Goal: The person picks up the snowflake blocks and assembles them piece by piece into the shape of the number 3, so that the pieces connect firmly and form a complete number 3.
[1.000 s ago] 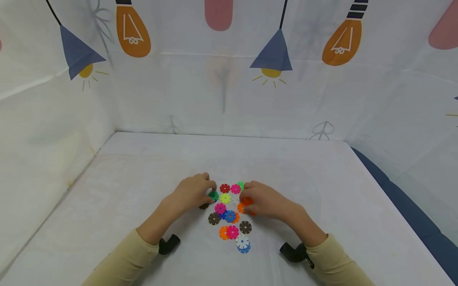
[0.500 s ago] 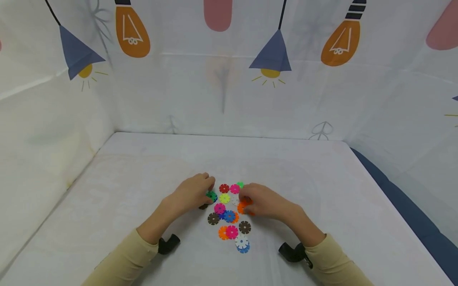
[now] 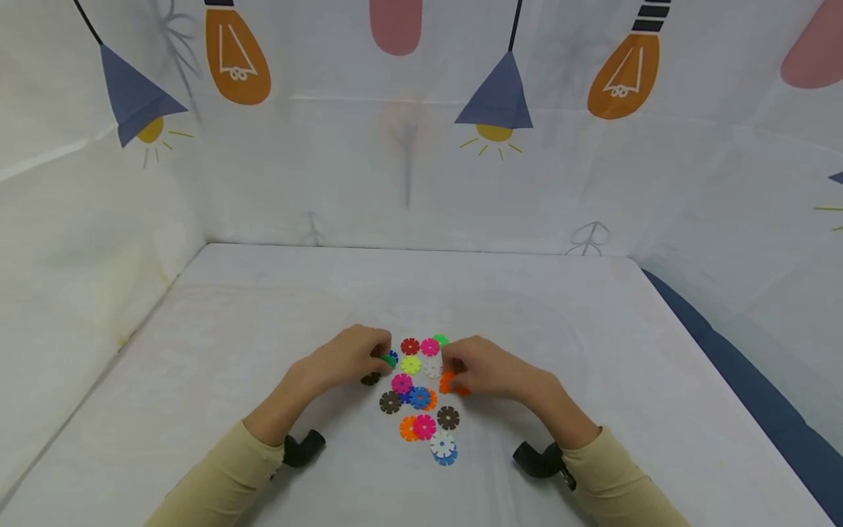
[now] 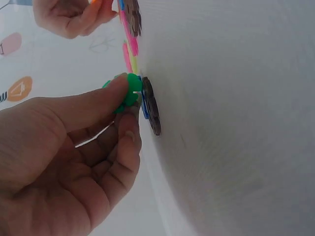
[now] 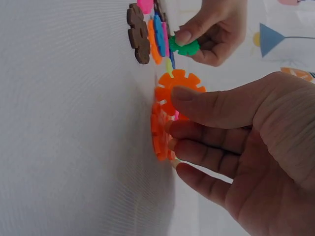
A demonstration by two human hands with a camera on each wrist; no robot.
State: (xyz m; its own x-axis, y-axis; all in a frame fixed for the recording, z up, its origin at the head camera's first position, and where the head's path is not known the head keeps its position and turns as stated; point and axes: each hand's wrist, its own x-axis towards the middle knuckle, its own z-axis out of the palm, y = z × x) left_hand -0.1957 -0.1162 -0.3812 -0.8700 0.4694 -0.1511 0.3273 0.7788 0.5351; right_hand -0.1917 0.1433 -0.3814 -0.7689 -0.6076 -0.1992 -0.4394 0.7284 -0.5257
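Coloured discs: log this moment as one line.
left grip: pinches green disc, tilted | right grip: pinches orange disc, tilted | table: other discs lying between and nearer, some overlapping

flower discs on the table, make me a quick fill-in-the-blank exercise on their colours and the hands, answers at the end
The left hand pinches a disc coloured ____.
The right hand holds a notched disc coloured ____.
The white disc nearest the person partly covers a lower disc coloured ____.
At the cluster's far edge, a pink disc sits between a green one and a ____ one.

Missing words: green; orange; blue; red
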